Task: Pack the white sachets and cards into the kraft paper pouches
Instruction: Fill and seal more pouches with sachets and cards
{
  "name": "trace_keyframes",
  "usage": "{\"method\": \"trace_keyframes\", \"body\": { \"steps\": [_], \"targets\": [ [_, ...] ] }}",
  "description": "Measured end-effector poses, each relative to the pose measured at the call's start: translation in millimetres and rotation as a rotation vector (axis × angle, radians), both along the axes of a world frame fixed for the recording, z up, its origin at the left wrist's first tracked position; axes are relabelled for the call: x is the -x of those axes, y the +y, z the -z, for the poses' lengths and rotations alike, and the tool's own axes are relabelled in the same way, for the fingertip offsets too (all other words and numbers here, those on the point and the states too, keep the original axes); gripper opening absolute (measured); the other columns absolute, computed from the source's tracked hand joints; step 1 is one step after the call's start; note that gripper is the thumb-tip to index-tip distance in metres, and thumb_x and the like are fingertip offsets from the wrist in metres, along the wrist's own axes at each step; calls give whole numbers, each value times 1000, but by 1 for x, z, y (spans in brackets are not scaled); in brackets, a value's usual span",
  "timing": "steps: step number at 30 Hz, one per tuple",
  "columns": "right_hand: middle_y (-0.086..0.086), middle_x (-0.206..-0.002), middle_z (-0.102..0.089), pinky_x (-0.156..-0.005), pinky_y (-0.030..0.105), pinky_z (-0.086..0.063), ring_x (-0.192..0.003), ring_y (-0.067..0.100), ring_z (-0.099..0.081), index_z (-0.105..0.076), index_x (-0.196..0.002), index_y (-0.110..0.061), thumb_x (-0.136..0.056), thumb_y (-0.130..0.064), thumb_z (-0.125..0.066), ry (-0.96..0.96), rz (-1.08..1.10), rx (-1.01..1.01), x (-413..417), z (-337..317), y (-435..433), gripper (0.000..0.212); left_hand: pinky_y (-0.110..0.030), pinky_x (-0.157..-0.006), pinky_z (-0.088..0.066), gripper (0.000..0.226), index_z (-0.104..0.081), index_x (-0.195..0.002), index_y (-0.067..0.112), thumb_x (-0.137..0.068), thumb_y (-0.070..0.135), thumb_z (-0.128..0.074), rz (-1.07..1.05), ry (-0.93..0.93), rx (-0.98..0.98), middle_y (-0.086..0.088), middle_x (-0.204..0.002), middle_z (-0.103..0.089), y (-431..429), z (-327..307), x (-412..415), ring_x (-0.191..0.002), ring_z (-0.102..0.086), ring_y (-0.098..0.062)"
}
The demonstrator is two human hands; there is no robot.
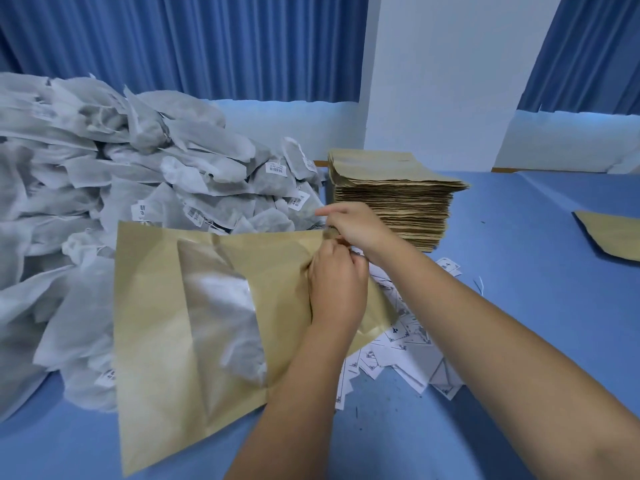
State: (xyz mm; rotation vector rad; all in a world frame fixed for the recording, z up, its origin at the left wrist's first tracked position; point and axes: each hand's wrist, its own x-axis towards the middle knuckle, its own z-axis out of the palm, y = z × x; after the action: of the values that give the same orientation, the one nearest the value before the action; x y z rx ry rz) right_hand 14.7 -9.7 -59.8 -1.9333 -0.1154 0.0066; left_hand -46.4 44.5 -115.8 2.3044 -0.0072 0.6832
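A kraft paper pouch (166, 327) with a clear window lies tilted in front of me; a white sachet (225, 317) shows through the window. My left hand (336, 289) grips the pouch's right edge, near its mouth. My right hand (353, 226) pinches the same edge just above the left hand. A big heap of white sachets (114, 174) with barcode labels fills the left side. Loose white cards (401, 351) lie scattered under my forearms. A tall stack of kraft pouches (394, 199) stands behind my hands.
The table is covered in blue cloth (519, 299). Another kraft pouch (613, 237) lies flat at the right edge. Blue curtains (207, 46) and a white wall (443, 74) close off the back.
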Motion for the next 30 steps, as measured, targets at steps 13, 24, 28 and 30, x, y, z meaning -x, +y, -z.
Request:
{"method": "trace_keyframes", "body": {
  "steps": [13, 24, 28, 30],
  "targets": [
    [-1, -102, -63, -90, 25, -47, -92, 11, -58, -69, -115, -9, -82, -22, -76, -225, 169, 56, -17, 7, 4, 37, -35, -80, -33, 21, -63, -88, -1, -92, 11, -47, -8, -25, 43, -13, -101, -60, -1, 0, 2, -91, -55, -31],
    [-7, -98, -66, -74, 20, -53, -82, 1, -65, -56, -109, -22, -80, -3, -69, -347, 432, -351, 32, 23, -59, 37, -32, -91, -36, 25, -58, -74, 4, -94, 12, -45, 73, -59, 53, -4, -120, -60, -3, -5, 14, -102, -56, -20],
    [-7, -108, -70, -68, 21, -56, -93, 5, -69, -53, -122, -35, -79, 1, -61, -183, 356, -402, 48, 30, -86, 57, -34, -90, -38, 25, -50, -70, 10, -94, 12, -45, 82, -71, 49, -4, -118, -60, -3, -7, 16, -100, -56, -18],
    [-5, -101, -72, -62, 16, -54, -84, -1, -69, -61, -117, -30, -78, 2, -58, -136, 345, -359, 57, 35, -95, 50, -36, -90, -40, 26, -47, -68, 12, -94, 12, -45, 92, -81, 65, -4, -117, -60, -2, -7, 18, -100, -56, -18]
  ]
}}
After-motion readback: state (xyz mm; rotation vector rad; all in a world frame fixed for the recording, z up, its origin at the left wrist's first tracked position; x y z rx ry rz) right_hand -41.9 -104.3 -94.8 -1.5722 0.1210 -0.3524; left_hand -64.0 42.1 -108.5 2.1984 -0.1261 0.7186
